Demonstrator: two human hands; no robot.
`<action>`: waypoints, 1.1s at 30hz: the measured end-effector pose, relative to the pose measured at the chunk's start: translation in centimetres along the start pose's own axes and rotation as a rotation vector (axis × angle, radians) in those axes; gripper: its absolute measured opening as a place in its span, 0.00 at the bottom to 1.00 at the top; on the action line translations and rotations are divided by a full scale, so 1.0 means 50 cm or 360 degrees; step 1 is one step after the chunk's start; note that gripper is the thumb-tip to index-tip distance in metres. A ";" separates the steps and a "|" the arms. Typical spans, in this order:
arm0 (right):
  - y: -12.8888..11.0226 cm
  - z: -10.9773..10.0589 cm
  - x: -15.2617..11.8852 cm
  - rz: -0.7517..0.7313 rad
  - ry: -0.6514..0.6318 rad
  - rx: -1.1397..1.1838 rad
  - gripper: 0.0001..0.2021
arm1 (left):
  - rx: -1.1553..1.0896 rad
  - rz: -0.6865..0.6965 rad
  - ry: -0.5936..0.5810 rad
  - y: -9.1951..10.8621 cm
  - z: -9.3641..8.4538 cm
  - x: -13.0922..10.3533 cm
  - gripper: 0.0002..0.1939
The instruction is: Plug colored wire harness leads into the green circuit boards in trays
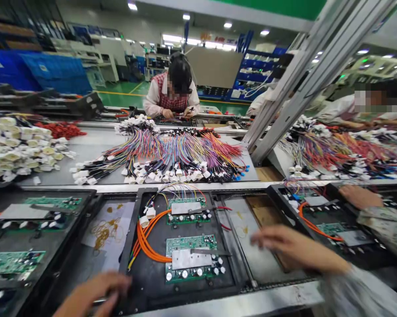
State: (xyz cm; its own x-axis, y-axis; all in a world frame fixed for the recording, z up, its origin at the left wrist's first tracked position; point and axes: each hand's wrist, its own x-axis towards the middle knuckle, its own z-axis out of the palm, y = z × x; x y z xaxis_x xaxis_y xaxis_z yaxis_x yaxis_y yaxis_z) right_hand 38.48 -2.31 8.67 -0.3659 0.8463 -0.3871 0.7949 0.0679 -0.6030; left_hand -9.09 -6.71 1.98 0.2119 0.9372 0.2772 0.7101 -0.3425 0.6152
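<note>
Your left hand [99,290] is hovering by the near left corner of the black tray [145,284]. Its fingers are bending a little and standing apart, with nothing showing in them; blur is hiding whether they are touching the tray. Your right hand [286,246] is hanging just right of the tray, its fingers loose and open, holding nothing you can see. Between your hands, a far board [188,211] and a near board [193,259] are lying in the tray. Orange wires [147,246] are looping along their left sides, and white plugs [144,222] are resting left of the far board. Farther away, bunches of coloured wires [181,149] are lying on the grey worktop [92,143].

The boards are looking light, stiff and easy to break, so hold them by their edges, away from the little round cans [185,274]. The wires are looking soft and bendy; hold their plugs instead of tugging. The tray is looking hard and heavier; its rim is giving the best hold.
</note>
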 end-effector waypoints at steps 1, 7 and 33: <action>0.009 -0.034 0.060 -0.0009 0.0135 -0.0078 0.16 | 0.0007 -0.0016 0.0014 -0.008 0.018 0.030 0.20; 0.043 -0.160 0.349 -0.0075 0.0733 -0.0555 0.17 | 0.0148 -0.0113 0.0151 -0.051 0.132 0.182 0.29; -0.248 0.151 0.256 -0.1315 0.0909 -0.0177 0.21 | -0.0016 0.1350 -0.0062 0.106 0.049 0.274 0.28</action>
State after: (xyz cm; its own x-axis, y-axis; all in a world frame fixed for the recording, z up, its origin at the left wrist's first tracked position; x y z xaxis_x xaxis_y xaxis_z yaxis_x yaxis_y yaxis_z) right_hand 20.26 3.69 5.91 -0.5588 0.6361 0.5322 0.4483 0.7715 -0.4514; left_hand -0.80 4.49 7.23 0.6931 0.3642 0.6220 0.2945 -0.9307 0.2169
